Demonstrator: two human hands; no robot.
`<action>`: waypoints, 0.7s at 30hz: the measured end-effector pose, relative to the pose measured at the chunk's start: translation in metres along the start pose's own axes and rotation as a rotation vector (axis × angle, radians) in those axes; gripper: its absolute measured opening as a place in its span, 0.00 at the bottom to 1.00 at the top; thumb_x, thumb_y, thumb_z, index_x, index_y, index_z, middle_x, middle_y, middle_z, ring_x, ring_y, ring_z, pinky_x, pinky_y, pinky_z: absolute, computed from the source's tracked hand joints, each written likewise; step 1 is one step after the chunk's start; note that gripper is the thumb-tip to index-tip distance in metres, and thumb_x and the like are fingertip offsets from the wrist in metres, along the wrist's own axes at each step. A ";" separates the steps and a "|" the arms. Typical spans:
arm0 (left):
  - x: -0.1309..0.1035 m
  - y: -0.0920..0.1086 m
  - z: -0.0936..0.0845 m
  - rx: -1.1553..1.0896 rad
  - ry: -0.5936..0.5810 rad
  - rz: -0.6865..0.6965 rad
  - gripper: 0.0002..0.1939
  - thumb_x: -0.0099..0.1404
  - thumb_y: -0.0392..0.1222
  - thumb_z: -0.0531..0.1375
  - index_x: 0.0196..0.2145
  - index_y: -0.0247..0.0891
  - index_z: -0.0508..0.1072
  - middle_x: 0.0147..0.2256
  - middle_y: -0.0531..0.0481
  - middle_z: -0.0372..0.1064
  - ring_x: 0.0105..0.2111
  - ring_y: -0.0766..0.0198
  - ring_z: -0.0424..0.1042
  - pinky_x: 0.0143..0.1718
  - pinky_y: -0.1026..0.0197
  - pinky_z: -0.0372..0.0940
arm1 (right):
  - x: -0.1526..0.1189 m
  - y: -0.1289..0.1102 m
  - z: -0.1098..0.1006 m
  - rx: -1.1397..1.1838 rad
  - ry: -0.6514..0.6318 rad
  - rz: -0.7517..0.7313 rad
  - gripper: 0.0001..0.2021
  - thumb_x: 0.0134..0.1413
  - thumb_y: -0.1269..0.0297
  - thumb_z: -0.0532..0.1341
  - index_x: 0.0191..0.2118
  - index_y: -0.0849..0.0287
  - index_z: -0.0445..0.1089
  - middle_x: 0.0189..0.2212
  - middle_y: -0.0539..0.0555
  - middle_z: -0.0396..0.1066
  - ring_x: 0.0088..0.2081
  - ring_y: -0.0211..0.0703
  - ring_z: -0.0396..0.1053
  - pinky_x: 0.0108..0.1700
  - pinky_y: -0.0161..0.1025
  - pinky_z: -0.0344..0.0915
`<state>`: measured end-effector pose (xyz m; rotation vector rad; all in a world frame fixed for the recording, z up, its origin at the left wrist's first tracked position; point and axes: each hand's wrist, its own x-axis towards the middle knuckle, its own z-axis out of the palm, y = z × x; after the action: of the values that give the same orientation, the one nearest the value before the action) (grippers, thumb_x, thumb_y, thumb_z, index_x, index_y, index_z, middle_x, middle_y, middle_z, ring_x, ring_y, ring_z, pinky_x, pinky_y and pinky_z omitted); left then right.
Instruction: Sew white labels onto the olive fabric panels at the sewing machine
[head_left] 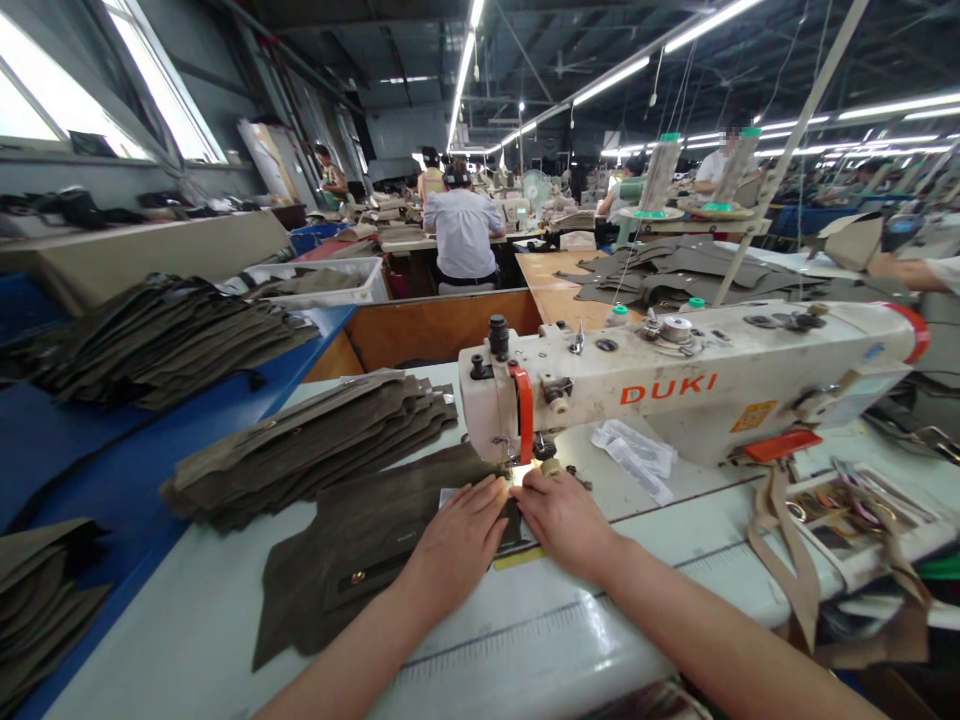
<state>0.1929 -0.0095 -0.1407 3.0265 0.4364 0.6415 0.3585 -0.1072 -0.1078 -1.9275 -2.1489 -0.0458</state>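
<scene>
A dark olive fabric panel [330, 560] with a zip pocket and a small brass-coloured stud lies on the sewing machine's pale bed, its far right end under the needle area. My left hand [461, 545] lies flat on this panel, fingers stretched toward the lit needle. Close beside it, my right hand [562, 520] has bent fingers gripping the panel's edge near the presser foot; its thumb is mostly hidden. A small pale label [448, 496] shows partly beside my left fingers. The white sewing machine [585, 400] has an orange guard [523, 412] over its head.
Stacked olive panels [315, 440] lie left of the machine head, with more piles [150, 340] on a blue surface. Clear plastic strips [637, 455] rest on the machine base. At right stands a tray [862, 510] of small parts, a beige strap [795, 570] beside it. Co-workers sit beyond.
</scene>
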 end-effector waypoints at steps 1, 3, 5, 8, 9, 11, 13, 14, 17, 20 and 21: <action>0.000 0.000 0.000 0.002 0.001 0.001 0.18 0.70 0.36 0.50 0.55 0.37 0.67 0.53 0.41 0.70 0.55 0.56 0.68 0.55 0.49 0.64 | 0.000 0.000 0.000 -0.001 -0.004 0.000 0.09 0.64 0.70 0.55 0.43 0.62 0.72 0.37 0.56 0.71 0.39 0.45 0.65 0.45 0.40 0.59; 0.000 0.001 -0.001 0.011 -0.001 0.008 0.18 0.70 0.36 0.49 0.55 0.36 0.67 0.53 0.41 0.70 0.55 0.56 0.68 0.55 0.49 0.64 | 0.000 0.000 -0.001 -0.002 -0.012 0.000 0.09 0.64 0.70 0.55 0.42 0.62 0.73 0.37 0.57 0.71 0.38 0.45 0.65 0.45 0.40 0.59; 0.000 0.001 -0.001 0.023 -0.010 0.013 0.18 0.70 0.36 0.49 0.55 0.36 0.67 0.53 0.41 0.70 0.55 0.56 0.68 0.55 0.49 0.64 | 0.000 0.000 -0.001 -0.005 -0.014 0.004 0.09 0.64 0.70 0.55 0.42 0.62 0.73 0.37 0.56 0.71 0.38 0.45 0.65 0.45 0.40 0.59; 0.002 0.000 -0.001 0.031 -0.022 0.003 0.17 0.70 0.36 0.50 0.54 0.37 0.67 0.53 0.42 0.70 0.54 0.57 0.68 0.55 0.50 0.65 | 0.000 0.000 0.000 -0.016 -0.005 -0.001 0.08 0.64 0.70 0.55 0.42 0.61 0.72 0.37 0.56 0.71 0.38 0.45 0.65 0.45 0.40 0.59; 0.003 0.000 -0.001 0.034 -0.022 -0.002 0.17 0.70 0.36 0.50 0.54 0.37 0.67 0.53 0.43 0.70 0.54 0.57 0.68 0.55 0.50 0.65 | 0.000 0.000 0.001 -0.021 0.002 -0.006 0.08 0.64 0.70 0.55 0.41 0.62 0.72 0.37 0.56 0.71 0.38 0.45 0.65 0.45 0.40 0.59; 0.007 -0.003 -0.001 0.044 -0.016 -0.012 0.17 0.70 0.35 0.50 0.53 0.36 0.68 0.53 0.42 0.70 0.54 0.57 0.69 0.54 0.50 0.65 | 0.000 0.000 0.002 -0.033 0.021 -0.014 0.09 0.65 0.70 0.54 0.40 0.62 0.72 0.36 0.56 0.70 0.38 0.45 0.65 0.45 0.40 0.59; 0.011 -0.005 0.000 0.058 -0.014 -0.013 0.16 0.70 0.35 0.50 0.53 0.36 0.68 0.52 0.41 0.71 0.53 0.56 0.69 0.54 0.50 0.65 | 0.000 0.000 0.003 -0.041 0.037 -0.016 0.10 0.65 0.70 0.53 0.39 0.62 0.72 0.36 0.56 0.70 0.38 0.45 0.65 0.44 0.41 0.59; 0.013 -0.007 0.000 0.067 -0.016 -0.014 0.16 0.70 0.35 0.50 0.52 0.35 0.68 0.52 0.40 0.71 0.53 0.56 0.69 0.54 0.50 0.65 | 0.000 0.000 0.004 -0.044 0.040 -0.016 0.09 0.65 0.70 0.53 0.39 0.62 0.72 0.36 0.56 0.70 0.38 0.45 0.65 0.44 0.41 0.59; 0.019 -0.010 0.000 0.089 -0.030 -0.014 0.15 0.70 0.36 0.50 0.51 0.34 0.69 0.51 0.39 0.71 0.52 0.54 0.70 0.54 0.49 0.65 | -0.001 0.000 0.004 -0.049 0.045 -0.007 0.09 0.64 0.70 0.54 0.38 0.61 0.72 0.36 0.56 0.71 0.38 0.46 0.65 0.43 0.41 0.59; 0.020 -0.011 -0.001 0.099 -0.048 -0.015 0.15 0.70 0.36 0.50 0.51 0.31 0.70 0.51 0.37 0.71 0.53 0.53 0.69 0.54 0.47 0.65 | -0.004 0.001 0.005 -0.039 0.071 -0.005 0.10 0.65 0.70 0.54 0.37 0.61 0.72 0.34 0.56 0.70 0.38 0.45 0.64 0.42 0.40 0.59; 0.018 -0.011 -0.001 0.100 -0.053 -0.020 0.16 0.70 0.36 0.50 0.51 0.31 0.69 0.52 0.37 0.70 0.54 0.53 0.69 0.54 0.47 0.64 | -0.006 0.001 0.006 -0.032 0.091 -0.009 0.10 0.65 0.70 0.54 0.36 0.60 0.72 0.34 0.55 0.70 0.38 0.45 0.64 0.42 0.40 0.59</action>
<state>0.2049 0.0060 -0.1336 3.1203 0.5113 0.5525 0.3587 -0.1114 -0.1145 -1.8954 -2.1102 -0.1667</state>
